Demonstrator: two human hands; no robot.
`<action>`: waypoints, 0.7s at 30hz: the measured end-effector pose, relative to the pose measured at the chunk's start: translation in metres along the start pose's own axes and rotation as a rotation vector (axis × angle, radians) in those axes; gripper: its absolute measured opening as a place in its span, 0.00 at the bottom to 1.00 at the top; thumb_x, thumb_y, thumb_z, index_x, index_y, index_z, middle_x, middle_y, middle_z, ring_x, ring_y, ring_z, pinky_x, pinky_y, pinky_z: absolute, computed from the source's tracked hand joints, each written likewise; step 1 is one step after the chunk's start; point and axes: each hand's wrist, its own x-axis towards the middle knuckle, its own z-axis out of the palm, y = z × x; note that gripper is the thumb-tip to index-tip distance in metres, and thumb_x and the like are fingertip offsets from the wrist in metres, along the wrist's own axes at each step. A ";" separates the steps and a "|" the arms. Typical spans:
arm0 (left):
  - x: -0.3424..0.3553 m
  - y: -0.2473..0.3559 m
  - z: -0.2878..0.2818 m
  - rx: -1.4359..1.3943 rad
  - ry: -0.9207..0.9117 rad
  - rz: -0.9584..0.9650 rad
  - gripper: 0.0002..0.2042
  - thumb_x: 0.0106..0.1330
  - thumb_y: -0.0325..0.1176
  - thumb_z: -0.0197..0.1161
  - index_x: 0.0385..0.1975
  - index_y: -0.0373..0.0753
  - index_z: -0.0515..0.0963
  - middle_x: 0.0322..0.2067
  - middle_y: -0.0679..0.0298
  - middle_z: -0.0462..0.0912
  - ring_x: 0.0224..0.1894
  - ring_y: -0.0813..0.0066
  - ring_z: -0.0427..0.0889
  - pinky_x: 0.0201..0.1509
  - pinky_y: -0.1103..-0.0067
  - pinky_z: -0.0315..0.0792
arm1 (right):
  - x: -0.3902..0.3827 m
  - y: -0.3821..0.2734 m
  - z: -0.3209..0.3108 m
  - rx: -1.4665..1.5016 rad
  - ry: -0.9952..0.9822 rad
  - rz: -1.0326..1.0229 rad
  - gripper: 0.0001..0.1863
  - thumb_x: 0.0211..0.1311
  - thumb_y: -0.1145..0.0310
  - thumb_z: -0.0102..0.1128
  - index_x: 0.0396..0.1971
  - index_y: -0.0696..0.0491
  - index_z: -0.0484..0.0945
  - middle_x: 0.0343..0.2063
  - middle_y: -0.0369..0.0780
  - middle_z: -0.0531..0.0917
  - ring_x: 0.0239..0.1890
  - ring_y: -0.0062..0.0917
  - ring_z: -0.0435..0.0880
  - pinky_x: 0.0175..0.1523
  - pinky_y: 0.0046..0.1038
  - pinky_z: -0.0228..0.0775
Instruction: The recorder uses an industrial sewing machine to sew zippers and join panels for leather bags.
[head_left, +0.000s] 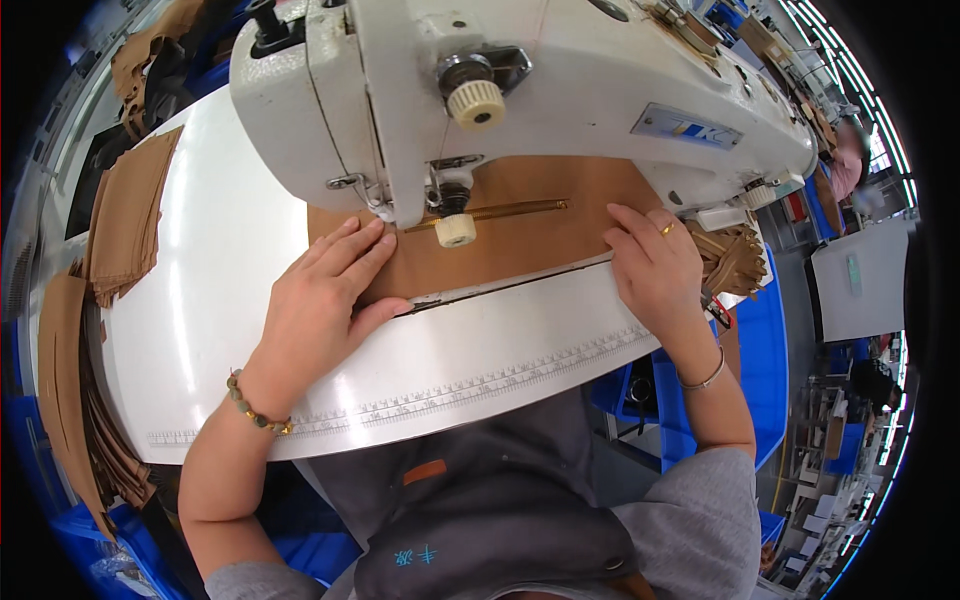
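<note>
A brown piece [520, 245] with a brass zipper [535, 206] lies beneath the white sewing machine [310, 90]. My left hand [330, 295] rests on the piece's left part, fingers stretched out, fingertips beside the presser foot area, which the machine head partly hides. My right hand [650, 265] touches the piece at the right, past the zipper's end, with bent fingers resting on it and nothing visible gripped. A white knob [455, 230] stands in front of the needle area.
Stacked brown pieces [125, 210] sit at the left, longer strips [60, 390] beside them. A bundle of brown pieces [730, 255] and blue bins [760, 380] are at the right. A printed ruler [400, 410] runs along the table's front edge. Another person [845, 165] is at the far right.
</note>
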 end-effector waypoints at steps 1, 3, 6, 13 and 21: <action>0.000 0.000 0.000 0.003 -0.010 0.000 0.30 0.63 0.49 0.74 0.61 0.37 0.82 0.62 0.57 0.83 0.67 0.55 0.79 0.69 0.64 0.75 | -0.004 0.000 0.001 0.018 -0.013 0.064 0.14 0.52 0.76 0.68 0.41 0.55 0.85 0.52 0.41 0.86 0.50 0.37 0.85 0.53 0.39 0.79; -0.001 0.001 0.000 0.006 -0.004 -0.003 0.30 0.63 0.49 0.74 0.61 0.37 0.81 0.63 0.57 0.82 0.67 0.55 0.79 0.68 0.64 0.75 | -0.011 0.004 0.000 -0.013 -0.078 0.177 0.17 0.53 0.76 0.68 0.45 0.55 0.84 0.53 0.41 0.85 0.51 0.38 0.85 0.54 0.38 0.79; -0.001 0.002 0.001 0.011 0.003 -0.002 0.30 0.63 0.48 0.74 0.61 0.37 0.82 0.63 0.57 0.82 0.67 0.54 0.79 0.67 0.65 0.76 | -0.016 0.012 -0.008 -0.051 -0.115 0.291 0.21 0.54 0.77 0.67 0.51 0.55 0.83 0.57 0.41 0.84 0.53 0.39 0.84 0.56 0.38 0.77; -0.004 0.002 0.005 0.025 0.036 -0.001 0.29 0.61 0.46 0.76 0.60 0.37 0.82 0.63 0.57 0.82 0.65 0.54 0.80 0.65 0.66 0.78 | 0.013 -0.002 -0.032 -0.150 -0.012 0.300 0.17 0.51 0.81 0.65 0.43 0.54 0.86 0.54 0.39 0.86 0.53 0.38 0.84 0.58 0.39 0.75; -0.003 0.007 0.007 0.002 0.042 -0.023 0.29 0.59 0.46 0.76 0.59 0.37 0.83 0.61 0.58 0.82 0.65 0.53 0.81 0.64 0.66 0.78 | 0.069 -0.072 0.051 0.508 -0.083 -0.091 0.13 0.57 0.71 0.70 0.42 0.54 0.85 0.47 0.41 0.86 0.54 0.37 0.85 0.59 0.37 0.77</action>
